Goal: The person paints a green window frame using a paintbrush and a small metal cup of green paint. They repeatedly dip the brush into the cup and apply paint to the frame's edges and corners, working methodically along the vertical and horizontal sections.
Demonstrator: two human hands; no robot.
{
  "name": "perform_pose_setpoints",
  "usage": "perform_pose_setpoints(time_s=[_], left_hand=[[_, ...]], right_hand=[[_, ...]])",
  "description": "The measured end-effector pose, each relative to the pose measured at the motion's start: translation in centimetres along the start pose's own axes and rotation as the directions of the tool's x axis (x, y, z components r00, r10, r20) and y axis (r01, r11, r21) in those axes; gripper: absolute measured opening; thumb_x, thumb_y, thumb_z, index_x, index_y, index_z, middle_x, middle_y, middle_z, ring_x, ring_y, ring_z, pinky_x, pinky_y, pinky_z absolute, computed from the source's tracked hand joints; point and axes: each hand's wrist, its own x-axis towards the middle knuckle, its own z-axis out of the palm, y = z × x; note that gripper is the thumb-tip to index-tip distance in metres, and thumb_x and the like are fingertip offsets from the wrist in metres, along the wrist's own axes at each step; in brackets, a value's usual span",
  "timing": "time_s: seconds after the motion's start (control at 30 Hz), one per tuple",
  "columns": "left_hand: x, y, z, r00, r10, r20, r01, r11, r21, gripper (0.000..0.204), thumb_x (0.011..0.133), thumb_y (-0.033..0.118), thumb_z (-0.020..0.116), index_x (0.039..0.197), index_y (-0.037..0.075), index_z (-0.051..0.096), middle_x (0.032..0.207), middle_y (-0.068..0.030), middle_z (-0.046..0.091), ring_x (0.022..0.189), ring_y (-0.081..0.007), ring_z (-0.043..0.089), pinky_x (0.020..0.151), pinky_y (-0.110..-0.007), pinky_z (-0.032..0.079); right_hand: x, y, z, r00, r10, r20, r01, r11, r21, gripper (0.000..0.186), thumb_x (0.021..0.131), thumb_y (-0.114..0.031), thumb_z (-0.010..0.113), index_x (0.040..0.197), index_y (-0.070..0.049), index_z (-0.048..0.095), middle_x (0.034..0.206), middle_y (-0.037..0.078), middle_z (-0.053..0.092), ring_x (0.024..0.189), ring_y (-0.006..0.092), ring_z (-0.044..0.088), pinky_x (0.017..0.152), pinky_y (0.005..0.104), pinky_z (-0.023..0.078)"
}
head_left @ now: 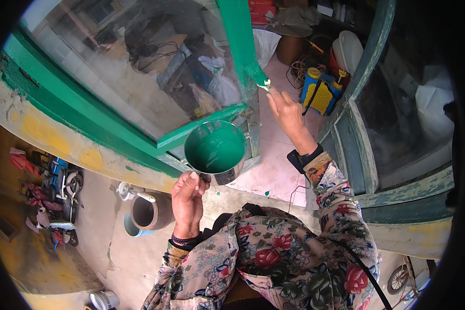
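My left hand (187, 199) is closed on the handle of a metal mug (229, 176), held upright. Green paint (218, 151) lies inside it. Farther off and to the right, my right hand (290, 118) grips a paintbrush (256, 73) whose bristles are coated in green. The bristles lie against the edge of a glazed door's upright (237, 37), which is bright green above them. Below the brush, that upright looks bare and greyish. The door's slanting lower rail (201, 126) is partly green, just behind the mug.
Another door leaf (366, 150) with worn, peeling paint stands at the right. Beyond the doorway are a yellow-and-blue sprayer tank (320, 92) and a white sack (266, 45). A clay pot (151, 211) and a toppled-looking bicycle (62, 191) are at the left. Green drips (267, 193) spot the floor.
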Motion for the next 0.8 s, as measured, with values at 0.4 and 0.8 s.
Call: perform_pose_setpoints(time_s=[0.4,0.8], left_hand=[[0.4,-0.6,-1.1,1.000,-0.016,-0.026,0.015,1.000,-0.026,0.028,0.094,0.021,0.058,0.071,0.007,0.051,0.063,-0.0030,0.049,0.068,-0.0134,0.048,0.072,-0.029,0.039],[0.3,-0.8,-2.1,0.998,-0.025,-0.052,0.023,0.999,-0.028,0.026,0.092,0.021,0.061,0.072,0.006,0.053,0.067,-0.0028,0.053,0.067,-0.0102,0.046,0.067,-0.024,0.036]], right_hand=[[6.8,-0.2,-2.8,0.987,-0.055,-0.153,0.073,0.991,0.115,0.018,0.083,-0.018,0.070,0.099,-0.009,0.067,0.067,0.009,0.053,0.054,0.0293,0.059,0.046,0.0380,0.047],[0.7,-2.9,-2.8,0.970,-0.198,0.139,0.206,0.977,-0.050,0.026,0.077,-0.008,0.068,0.103,-0.005,0.065,0.069,0.009,0.048,0.052,0.0258,0.059,0.044,0.0373,0.046]])
